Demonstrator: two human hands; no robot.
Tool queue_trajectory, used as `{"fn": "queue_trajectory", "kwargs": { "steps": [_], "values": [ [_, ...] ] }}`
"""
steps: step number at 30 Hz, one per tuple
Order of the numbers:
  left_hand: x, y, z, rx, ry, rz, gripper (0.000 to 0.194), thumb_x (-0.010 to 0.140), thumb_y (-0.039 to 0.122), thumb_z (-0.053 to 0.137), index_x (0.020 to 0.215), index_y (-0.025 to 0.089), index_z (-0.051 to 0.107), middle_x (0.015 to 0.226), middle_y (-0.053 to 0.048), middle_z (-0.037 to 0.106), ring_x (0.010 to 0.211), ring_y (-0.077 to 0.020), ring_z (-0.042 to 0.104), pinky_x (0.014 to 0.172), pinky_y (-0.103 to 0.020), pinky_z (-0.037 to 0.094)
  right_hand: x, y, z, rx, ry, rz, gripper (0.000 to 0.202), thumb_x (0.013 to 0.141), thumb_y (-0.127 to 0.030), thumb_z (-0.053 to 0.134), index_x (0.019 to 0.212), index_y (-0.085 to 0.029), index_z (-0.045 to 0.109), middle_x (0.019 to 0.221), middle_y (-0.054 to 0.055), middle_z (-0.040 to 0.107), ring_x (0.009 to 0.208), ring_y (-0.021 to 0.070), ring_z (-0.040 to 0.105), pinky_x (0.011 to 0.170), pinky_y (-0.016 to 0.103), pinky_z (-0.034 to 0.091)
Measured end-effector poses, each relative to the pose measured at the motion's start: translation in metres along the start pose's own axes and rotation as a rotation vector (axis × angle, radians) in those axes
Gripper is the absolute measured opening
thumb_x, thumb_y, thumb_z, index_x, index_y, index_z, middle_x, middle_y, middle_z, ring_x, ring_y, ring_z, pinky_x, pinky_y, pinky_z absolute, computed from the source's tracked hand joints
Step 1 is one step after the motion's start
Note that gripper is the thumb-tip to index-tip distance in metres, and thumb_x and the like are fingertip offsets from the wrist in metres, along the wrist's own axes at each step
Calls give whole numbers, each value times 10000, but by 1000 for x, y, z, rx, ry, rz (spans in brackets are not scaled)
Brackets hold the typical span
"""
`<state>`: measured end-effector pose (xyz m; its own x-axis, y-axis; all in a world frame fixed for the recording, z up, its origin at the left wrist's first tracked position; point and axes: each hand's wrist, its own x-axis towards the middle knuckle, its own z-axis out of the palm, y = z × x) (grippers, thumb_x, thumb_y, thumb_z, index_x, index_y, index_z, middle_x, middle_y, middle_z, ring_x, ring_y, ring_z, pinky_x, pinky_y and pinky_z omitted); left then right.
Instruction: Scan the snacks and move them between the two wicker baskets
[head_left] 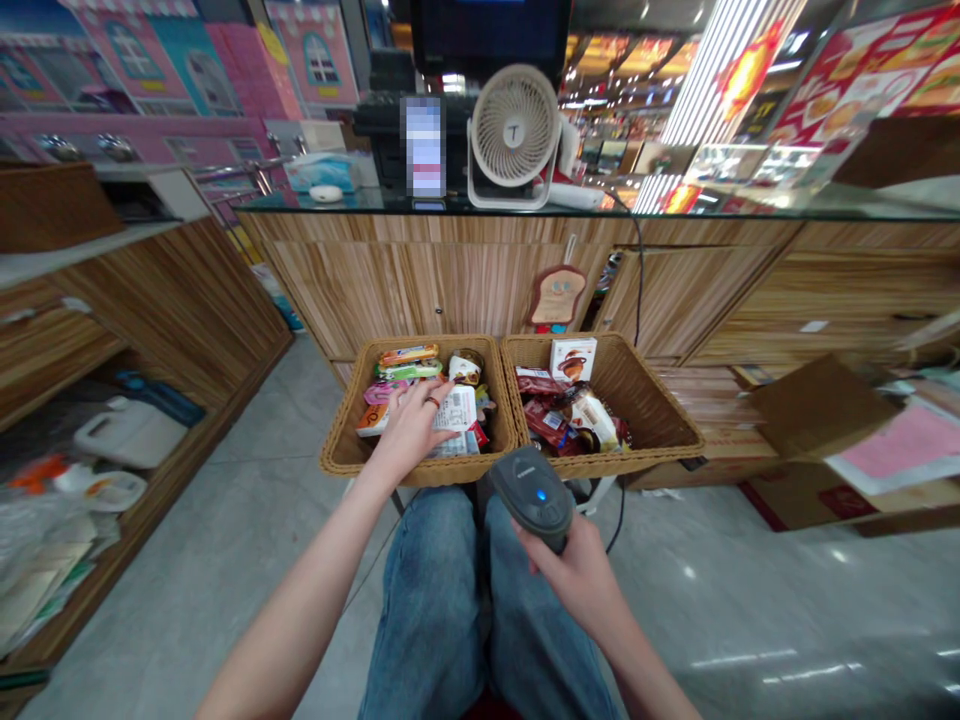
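Observation:
My left hand [411,418] reaches into the left wicker basket [343,440], its fingers closed on a white labelled pack [457,408]. Around that pack lie several colourful snack packets [409,356] and a round tub [466,368]. A dark grey barcode scanner [532,492] with a lit blue light is in my right hand [574,560], just in front of the two baskets. In the right wicker basket [667,430] are a white box [574,360], dark red packets [551,422] and a white-and-brown package [592,412].
Behind the baskets stands a wooden counter [390,270] with a white fan [514,130] and a lit phone [424,150] on top. Shelves with bottles [135,430] are at left; an open cardboard box [817,410] is at right. A dark cable [639,270] hangs down.

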<state>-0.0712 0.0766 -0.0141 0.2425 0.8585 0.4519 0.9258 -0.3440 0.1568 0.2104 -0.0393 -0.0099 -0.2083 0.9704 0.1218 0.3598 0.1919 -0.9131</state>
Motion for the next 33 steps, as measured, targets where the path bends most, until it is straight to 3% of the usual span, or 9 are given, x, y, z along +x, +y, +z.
{"fn": "queue_trajectory", "kwargs": {
  "steps": [7,12,17,28,33],
  "values": [
    [0,10,-10,119,31,24,777,854,292,821,1558,286,491,1392,-165,631,1305,-368,575,1193,-609,280,9,-10,10,-123,1,-51,228,891,-368,606,986,-185,702,821,86,785,752,296,759,679,326,558],
    [0,10,-9,114,18,17,768,847,274,809,1552,333,510,1400,-139,631,1329,-370,559,1228,-641,222,9,-11,13,-173,-13,-58,257,893,-363,577,1021,-177,699,813,91,786,735,293,756,663,317,536],
    [2,12,-8,119,18,-25,627,900,289,733,1508,289,582,1391,-150,642,1311,-375,577,1245,-653,170,9,-9,13,-167,-15,-72,255,895,-358,574,1019,-172,698,825,94,792,748,296,763,651,310,531],
    [0,13,-10,129,20,-6,738,874,323,813,1544,268,508,1404,-164,631,1331,-362,565,1243,-649,193,3,-5,6,-106,4,-74,214,882,-345,596,974,-182,699,835,93,792,763,297,766,681,326,570],
    [19,32,-13,97,49,40,747,889,323,797,1561,270,475,1433,-172,622,1357,-357,563,1259,-659,166,-7,4,-4,-97,47,-58,185,896,-359,603,880,-192,680,664,59,735,641,276,736,622,314,559]
  ]
}}
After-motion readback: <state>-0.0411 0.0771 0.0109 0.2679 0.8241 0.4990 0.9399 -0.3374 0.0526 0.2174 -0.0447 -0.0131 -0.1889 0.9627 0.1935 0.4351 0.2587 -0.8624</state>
